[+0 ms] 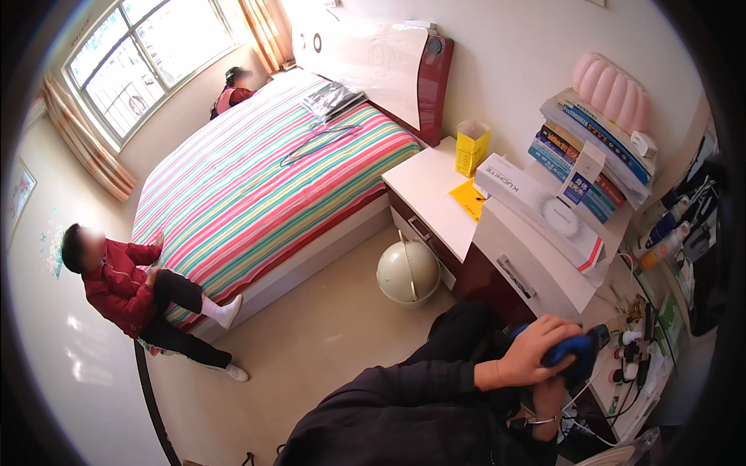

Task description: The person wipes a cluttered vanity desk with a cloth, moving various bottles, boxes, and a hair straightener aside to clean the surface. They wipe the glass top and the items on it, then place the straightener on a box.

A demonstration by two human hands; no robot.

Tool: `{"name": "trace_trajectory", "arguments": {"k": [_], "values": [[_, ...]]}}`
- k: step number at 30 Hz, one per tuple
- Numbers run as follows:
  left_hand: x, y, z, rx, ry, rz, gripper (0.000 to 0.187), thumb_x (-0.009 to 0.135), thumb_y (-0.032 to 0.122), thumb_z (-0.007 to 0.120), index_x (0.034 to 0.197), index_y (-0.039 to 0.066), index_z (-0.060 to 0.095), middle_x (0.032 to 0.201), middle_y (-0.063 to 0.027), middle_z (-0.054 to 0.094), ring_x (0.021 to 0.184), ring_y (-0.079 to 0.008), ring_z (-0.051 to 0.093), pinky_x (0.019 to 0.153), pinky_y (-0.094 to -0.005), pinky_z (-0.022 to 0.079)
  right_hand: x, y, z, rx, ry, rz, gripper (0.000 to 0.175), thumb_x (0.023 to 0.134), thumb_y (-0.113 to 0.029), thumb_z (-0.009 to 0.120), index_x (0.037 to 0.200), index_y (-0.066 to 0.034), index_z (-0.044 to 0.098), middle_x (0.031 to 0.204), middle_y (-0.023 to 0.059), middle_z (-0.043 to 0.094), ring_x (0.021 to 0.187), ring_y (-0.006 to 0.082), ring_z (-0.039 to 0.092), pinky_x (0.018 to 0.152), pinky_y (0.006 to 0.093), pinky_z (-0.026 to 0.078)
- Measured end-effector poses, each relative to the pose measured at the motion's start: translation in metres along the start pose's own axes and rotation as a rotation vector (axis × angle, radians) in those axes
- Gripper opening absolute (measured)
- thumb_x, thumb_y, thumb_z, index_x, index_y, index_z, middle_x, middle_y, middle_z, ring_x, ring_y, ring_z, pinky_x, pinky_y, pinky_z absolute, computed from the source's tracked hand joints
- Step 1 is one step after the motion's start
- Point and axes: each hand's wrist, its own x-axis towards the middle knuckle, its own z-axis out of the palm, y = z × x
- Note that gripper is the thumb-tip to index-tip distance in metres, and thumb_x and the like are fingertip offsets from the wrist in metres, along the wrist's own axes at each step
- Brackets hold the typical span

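Note:
My left hand [527, 353] reaches in from a black sleeve and grips a blue and black object [568, 356], whose kind I cannot tell. Directly below it is my right hand [549, 396], its wrist wearing a metal bangle; its fingers are mostly hidden behind the object and my left hand. White cables run beside the right wrist. Small bottles [629, 352] stand on the cluttered tabletop just right of the hands.
A white cabinet [518, 262] bears a long white box [542, 209] and stacked books [600, 145]. A cream globe-shaped object [408, 271] stands on the floor. One person [119, 285] sits on the striped bed [262, 175]; another person [233, 93] is beyond it.

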Motion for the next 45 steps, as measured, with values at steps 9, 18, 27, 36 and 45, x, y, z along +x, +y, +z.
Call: {"name": "trace_trajectory", "arguments": {"k": [9,18,27,36,45], "values": [[0.015,0.009,0.006,0.06,-0.039,0.173,0.053,0.083,0.016,0.07,0.133,0.004,0.056,0.119,-0.019,0.062,0.102,-0.0404,0.061,0.086,-0.0443,0.053,-0.018,-0.032,-0.052,0.831,0.168,0.119,0.059,0.101,-0.021,0.06,0.152,-0.0027,0.036,0.146,0.013,0.046,0.135,0.0244,0.046,0.112,0.0381,0.04],[0.078,-0.057,0.012,0.504,-0.032,0.284,0.028,0.08,0.007,0.069,0.107,0.005,0.065,0.087,-0.0125,0.064,0.074,-0.0356,0.062,0.064,-0.0421,0.051,0.069,0.027,-0.185,0.876,0.549,0.114,0.044,0.094,-0.008,0.069,0.134,-0.0023,0.051,0.118,0.0059,0.061,0.105,0.0152,0.061,0.089,0.0326,0.054],[0.102,-0.079,0.021,0.593,-0.115,0.279,0.017,0.081,0.02,0.073,0.093,0.01,0.065,0.074,-0.0061,0.062,0.063,-0.0274,0.062,0.056,-0.0367,0.048,0.239,0.241,-0.223,0.333,0.324,0.392,0.037,0.088,-0.013,0.075,0.119,0.0007,0.061,0.107,0.0078,0.068,0.087,0.0155,0.068,0.072,0.0309,0.058],[0.102,-0.079,0.021,0.602,-0.081,0.291,0.017,0.079,0.018,0.074,0.091,0.009,0.065,0.072,-0.0065,0.061,0.061,-0.028,0.061,0.053,-0.0367,0.046,0.32,0.308,-0.175,0.1,0.35,0.509,0.046,0.078,-0.028,0.081,0.115,-0.0046,0.068,0.1,0.0097,0.074,0.092,0.0256,0.071,0.08,0.0365,0.055],[0.101,-0.076,0.021,0.585,-0.124,0.221,0.019,0.08,0.012,0.071,0.096,0.005,0.066,0.079,-0.0133,0.065,0.069,-0.035,0.064,0.06,-0.0409,0.05,0.244,0.244,-0.206,0.445,0.204,0.48,0.042,0.092,-0.016,0.073,0.129,-0.0023,0.06,0.116,0.0105,0.066,0.093,0.0159,0.067,0.076,0.0306,0.057]]}}
